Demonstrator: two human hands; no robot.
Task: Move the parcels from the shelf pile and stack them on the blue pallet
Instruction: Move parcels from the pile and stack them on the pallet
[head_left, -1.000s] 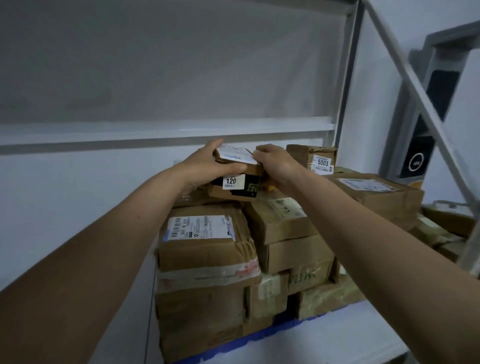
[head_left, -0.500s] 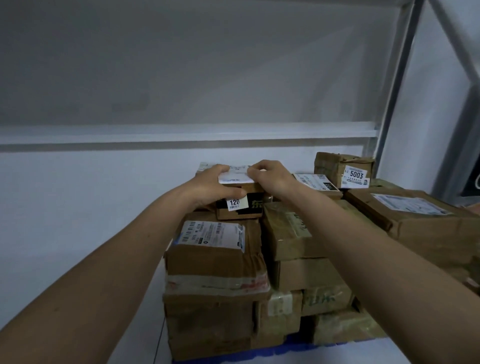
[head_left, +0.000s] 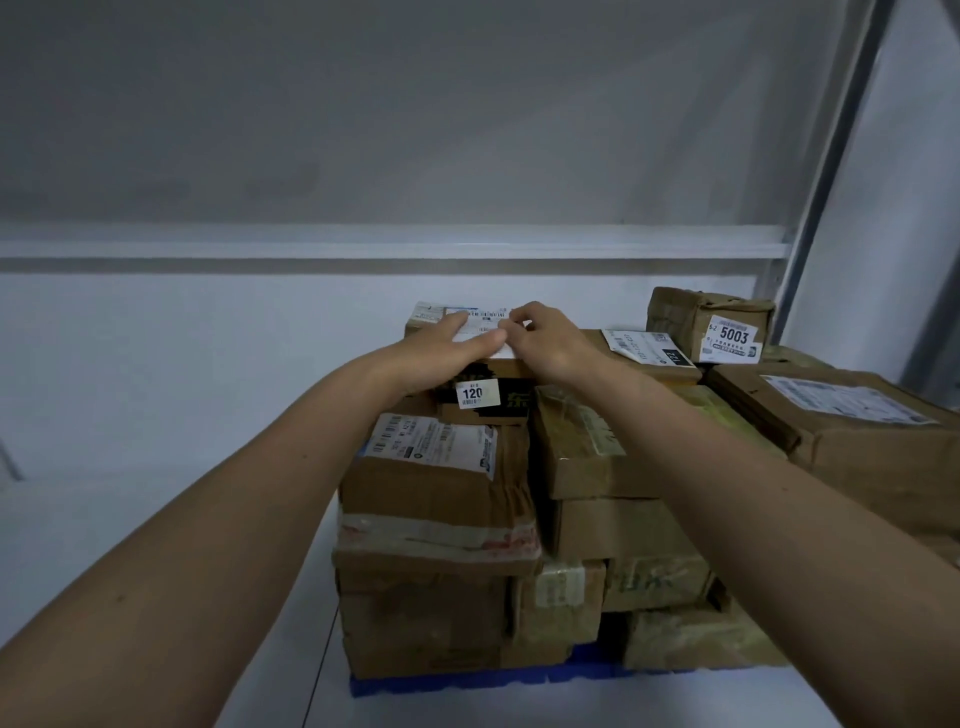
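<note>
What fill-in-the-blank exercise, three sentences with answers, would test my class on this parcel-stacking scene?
1. Both hands, the left hand and the right hand, rest on the parcel whose front sticker reads ____.
2. The stack of parcels stands on a pallet coloured ____.
3. The small box at the back right carries the number ____.

Answers: 120; blue; 5003
</note>
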